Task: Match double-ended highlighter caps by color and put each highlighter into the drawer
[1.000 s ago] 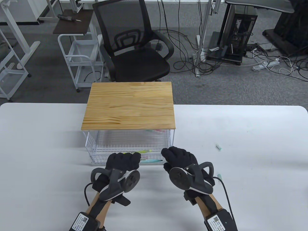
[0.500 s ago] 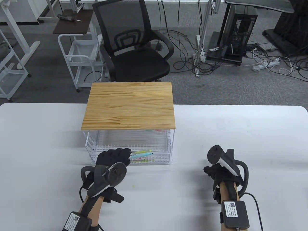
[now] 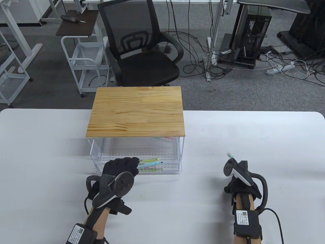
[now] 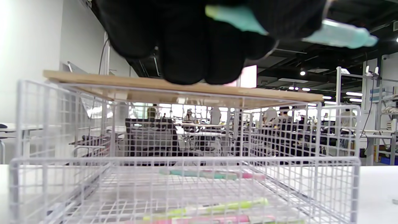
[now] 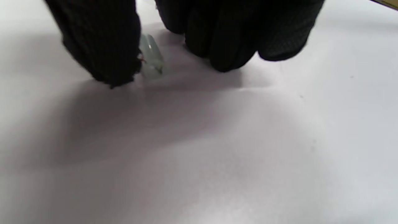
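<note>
Your L hand [image 3: 119, 169] is at the front of the wire drawer [image 3: 175, 169], fingers curled round a teal highlighter [image 3: 149, 164]. The pen's free end sticks out to the right, over the drawer's front edge. L wrist view: same teal barrel [image 4: 339, 34] runs across the top of frame, clamped under the gloved fingers [image 4: 192, 46], with the open drawer [image 4: 186, 160] below.

Drawer is pulled forward from under the wood-topped wire rack [image 3: 137, 114]. Inside it: a yellow-green highlighter [image 4: 217, 207] and a pink one [image 4: 199, 220] near the front, a teal-and-pink one [image 4: 211, 175] further back. In the table view, yellow-green [image 3: 148, 160] lies just behind your teal pen.

Your R hand [image 3: 241, 186] is well to the right of the drawer, low on the white table [image 3: 50, 152], tracker on top hiding the fingers from above. R wrist view: thumb [image 5: 105, 53] and fingers [image 5: 230, 37] point down at the tabletop, either side of a small pale-teal cap [image 5: 150, 56]. Thumb tip sits just beside the cap, maybe touching; cap looks to be on the table. Can't tell whether you've got it pinched — pic is blurred.

Table view: a small teal bit [image 3: 230, 155] shows just beyond your R-hand tracker; too small to say more.
</note>
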`<action>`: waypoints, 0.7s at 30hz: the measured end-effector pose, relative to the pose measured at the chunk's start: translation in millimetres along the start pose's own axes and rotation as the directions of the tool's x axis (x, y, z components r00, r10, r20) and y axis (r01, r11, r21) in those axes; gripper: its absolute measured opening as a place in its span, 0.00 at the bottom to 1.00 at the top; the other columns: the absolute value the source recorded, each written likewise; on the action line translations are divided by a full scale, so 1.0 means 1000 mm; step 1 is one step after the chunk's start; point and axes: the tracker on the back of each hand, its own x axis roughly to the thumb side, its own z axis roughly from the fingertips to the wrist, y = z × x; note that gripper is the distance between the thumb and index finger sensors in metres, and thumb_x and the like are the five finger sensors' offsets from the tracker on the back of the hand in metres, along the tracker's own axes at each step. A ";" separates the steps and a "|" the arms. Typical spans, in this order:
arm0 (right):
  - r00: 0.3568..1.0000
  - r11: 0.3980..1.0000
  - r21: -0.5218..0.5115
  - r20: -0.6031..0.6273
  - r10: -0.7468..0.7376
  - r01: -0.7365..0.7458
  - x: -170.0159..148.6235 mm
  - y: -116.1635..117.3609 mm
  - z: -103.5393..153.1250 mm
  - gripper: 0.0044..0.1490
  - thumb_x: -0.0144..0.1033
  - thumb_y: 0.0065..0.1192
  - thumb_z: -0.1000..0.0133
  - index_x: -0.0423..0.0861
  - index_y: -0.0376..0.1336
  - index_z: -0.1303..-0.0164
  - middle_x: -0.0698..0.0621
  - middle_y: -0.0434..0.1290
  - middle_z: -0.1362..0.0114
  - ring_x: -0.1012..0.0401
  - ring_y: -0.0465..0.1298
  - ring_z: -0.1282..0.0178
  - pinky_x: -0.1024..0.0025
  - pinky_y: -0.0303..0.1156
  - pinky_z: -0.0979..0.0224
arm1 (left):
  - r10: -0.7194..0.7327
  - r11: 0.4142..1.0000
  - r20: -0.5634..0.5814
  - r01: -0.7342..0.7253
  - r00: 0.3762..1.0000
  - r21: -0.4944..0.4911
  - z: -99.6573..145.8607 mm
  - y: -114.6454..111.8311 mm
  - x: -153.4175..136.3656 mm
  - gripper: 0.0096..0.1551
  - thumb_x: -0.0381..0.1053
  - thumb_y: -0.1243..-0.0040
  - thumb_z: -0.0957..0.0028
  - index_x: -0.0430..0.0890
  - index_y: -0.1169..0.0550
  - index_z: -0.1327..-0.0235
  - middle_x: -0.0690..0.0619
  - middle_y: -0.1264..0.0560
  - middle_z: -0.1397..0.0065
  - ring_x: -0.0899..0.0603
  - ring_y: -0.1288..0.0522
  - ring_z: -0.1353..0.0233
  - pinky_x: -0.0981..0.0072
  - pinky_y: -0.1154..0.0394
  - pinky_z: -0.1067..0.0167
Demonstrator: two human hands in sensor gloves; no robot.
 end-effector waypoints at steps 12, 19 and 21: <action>0.990 0.988 -0.069 -0.029 0.134 -0.136 0.015 0.001 0.003 0.50 0.48 0.71 0.45 0.42 0.53 0.18 0.47 0.75 0.33 0.57 0.82 0.41 0.57 0.80 0.36 | -0.017 1.000 0.008 0.017 1.000 -0.009 0.000 -0.002 0.003 0.26 0.59 0.49 0.43 0.63 0.30 0.29 0.58 0.23 0.26 0.47 0.23 0.27 0.45 0.29 0.24; 0.987 0.985 -0.057 -0.030 0.160 -0.162 0.018 0.004 0.002 0.46 0.46 0.69 0.43 0.43 0.53 0.19 0.47 0.74 0.33 0.57 0.81 0.41 0.57 0.80 0.35 | -0.021 1.000 0.010 0.021 1.000 -0.010 0.000 -0.003 0.003 0.26 0.58 0.50 0.43 0.63 0.30 0.29 0.58 0.23 0.26 0.47 0.23 0.27 0.45 0.29 0.24; 0.987 0.987 -0.021 -0.016 0.158 -0.158 0.018 0.004 0.002 0.44 0.43 0.65 0.40 0.43 0.50 0.18 0.45 0.71 0.31 0.56 0.80 0.39 0.49 0.80 0.38 | -0.021 1.000 0.010 0.021 1.000 -0.011 0.000 -0.003 0.003 0.26 0.58 0.50 0.43 0.63 0.30 0.29 0.58 0.23 0.25 0.47 0.23 0.27 0.45 0.29 0.24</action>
